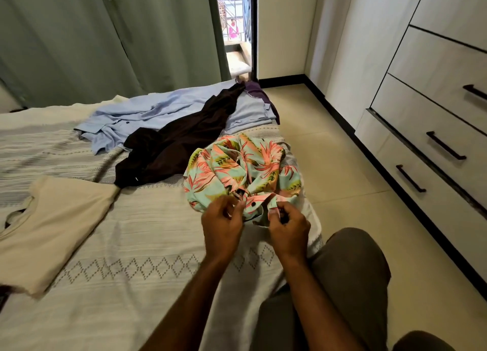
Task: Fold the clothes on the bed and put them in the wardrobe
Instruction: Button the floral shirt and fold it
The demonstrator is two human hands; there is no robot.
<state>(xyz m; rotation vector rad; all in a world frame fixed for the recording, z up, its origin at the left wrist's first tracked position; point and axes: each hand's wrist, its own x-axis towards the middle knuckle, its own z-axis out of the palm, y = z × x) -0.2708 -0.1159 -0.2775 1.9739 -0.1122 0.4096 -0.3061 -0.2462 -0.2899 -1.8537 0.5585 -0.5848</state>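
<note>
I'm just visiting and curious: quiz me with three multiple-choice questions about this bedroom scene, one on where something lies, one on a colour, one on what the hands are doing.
1. Where does the cream T-shirt lie?
A. on the bed's left part
B. on the floor
C. in a drawer

2. What colour is the garment lying between the light blue shirt and the floral shirt?
A. white
B. dark brown
C. bright red

3. What are the left hand and right hand doing?
A. hanging idle
B. pulling a drawer handle
C. both pinching the floral shirt's near edge

Answers:
1. A, it lies spread flat on the bedspread at the left.
2. B, the dark brown garment stretches diagonally between them.
3. C, fingers of each hand are curled on the fabric by a dark button.
</note>
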